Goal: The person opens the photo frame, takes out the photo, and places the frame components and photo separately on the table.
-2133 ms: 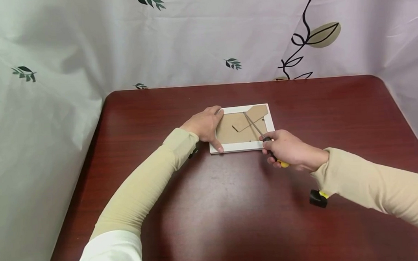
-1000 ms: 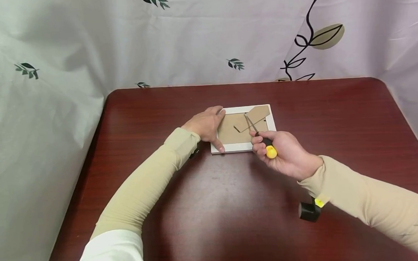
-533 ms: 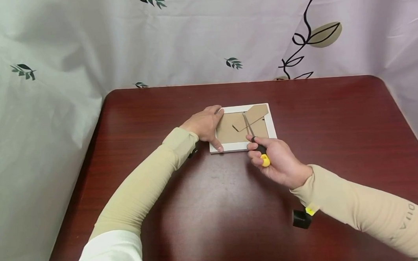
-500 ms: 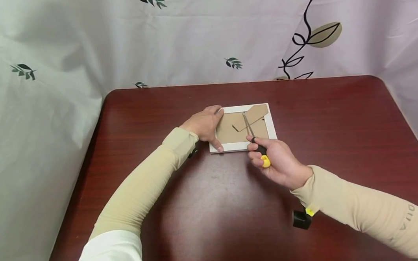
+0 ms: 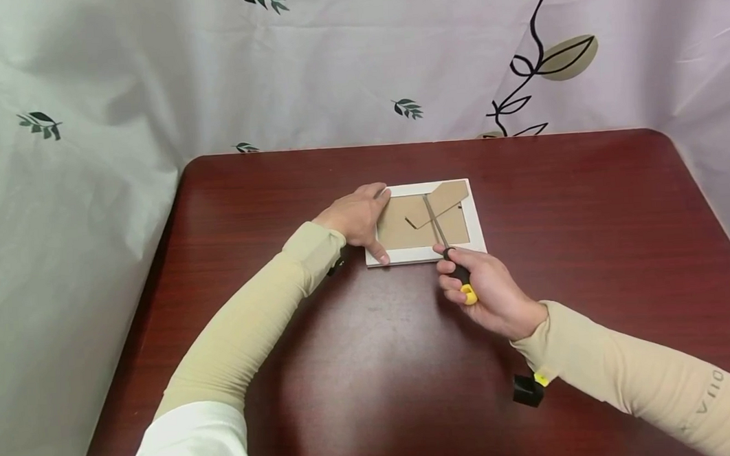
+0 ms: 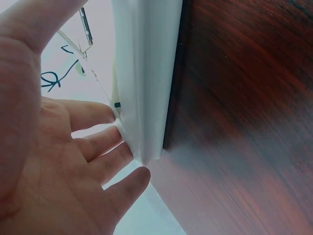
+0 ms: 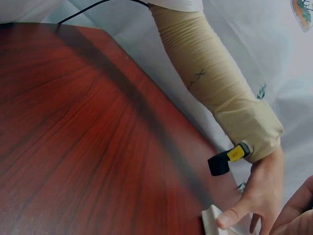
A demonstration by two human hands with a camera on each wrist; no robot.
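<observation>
A picture frame point(image 5: 406, 256) with a white rim lies face down on the table, its brown backing board point(image 5: 396, 226) and slanted stand flap point(image 5: 450, 196) showing. My left hand point(image 5: 357, 218) spans its left end, thumb on the near corner and fingers at the far one; the left wrist view shows these fingers extended along the white rim point(image 6: 146, 73). My right hand point(image 5: 495, 293) grips the black and yellow handle of a screwdriver point(image 5: 441, 231). The shaft crosses the backing board, its tip at the far inner edge beside the flap. Only part of the right hand point(image 7: 298, 213) enters the right wrist view.
The dark red wooden table point(image 5: 373, 379) extends around the frame. A pale curtain point(image 5: 332, 64) with leaf prints hangs behind and at the sides. A black wrist camera point(image 5: 527, 390) hangs below the right sleeve.
My right hand has shifted left and then slightly back toward me, and the screwdriver stands at a steeper slant across the board. The tip stays near the same far edge; left hand and frame hold still.
</observation>
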